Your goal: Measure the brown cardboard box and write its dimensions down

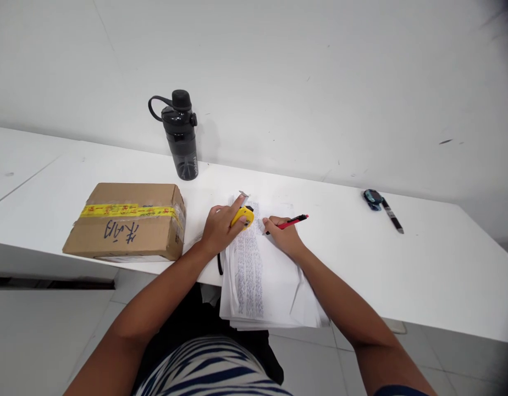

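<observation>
My left hand (221,226) grips a yellow tape measure (243,218), with a short length of its blade out and the index finger lying along it. Closed round a red and black pen (292,222), my right hand (283,235) rests on the paper with the pen's tip down. Under both hands lies a stack of white paper sheets (279,280), whose lower end reaches past the table's front edge. Columns of small blue handwriting fill the left part of the top sheet; its right part is mostly blank.
A taped cardboard box (122,220) sits left of my left hand. Behind it stands a dark water bottle (182,137) near the wall. A watch-like device with a dark strap (375,201) lies at the right on the white table (402,275).
</observation>
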Demonstrator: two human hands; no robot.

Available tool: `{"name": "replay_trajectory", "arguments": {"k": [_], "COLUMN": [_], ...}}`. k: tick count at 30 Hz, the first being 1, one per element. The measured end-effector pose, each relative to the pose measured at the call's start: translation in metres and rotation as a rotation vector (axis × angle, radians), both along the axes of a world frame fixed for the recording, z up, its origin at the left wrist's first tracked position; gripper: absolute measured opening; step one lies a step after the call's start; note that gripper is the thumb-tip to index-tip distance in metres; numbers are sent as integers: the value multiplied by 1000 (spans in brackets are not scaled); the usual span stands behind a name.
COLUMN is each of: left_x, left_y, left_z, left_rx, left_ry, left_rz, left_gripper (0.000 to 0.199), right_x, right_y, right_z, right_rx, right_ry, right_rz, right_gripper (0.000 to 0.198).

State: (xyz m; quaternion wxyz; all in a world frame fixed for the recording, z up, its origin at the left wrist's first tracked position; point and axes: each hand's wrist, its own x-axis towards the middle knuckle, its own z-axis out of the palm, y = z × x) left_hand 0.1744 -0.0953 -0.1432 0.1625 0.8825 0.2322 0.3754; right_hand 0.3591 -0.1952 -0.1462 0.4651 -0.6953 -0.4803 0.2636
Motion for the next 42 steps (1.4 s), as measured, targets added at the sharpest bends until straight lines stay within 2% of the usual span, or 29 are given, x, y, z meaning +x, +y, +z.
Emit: {"name": "replay_trajectory", "arguments": {"k": [11, 23, 34, 42], "left_x": [0, 0, 0, 0], "left_y": [0, -3, -5, -6], "left_z": [-1, 1, 4, 3], "left_rx": [24, 142, 90, 97], "left_ry": [8, -89, -46, -66], "left_rz": [5, 5, 42, 30], "left_gripper": [51, 47, 37, 36], "right_x": [3, 2, 4, 1], "right_y": [0, -1, -4, -6], "right_z": [-3, 3, 7, 4], "right_rx": [7, 20, 45, 5], "right_ry": [-6, -28, -70, -52], "right_rz": [-1, -19, -29, -26], "right_gripper": [39, 45, 48, 45]}}
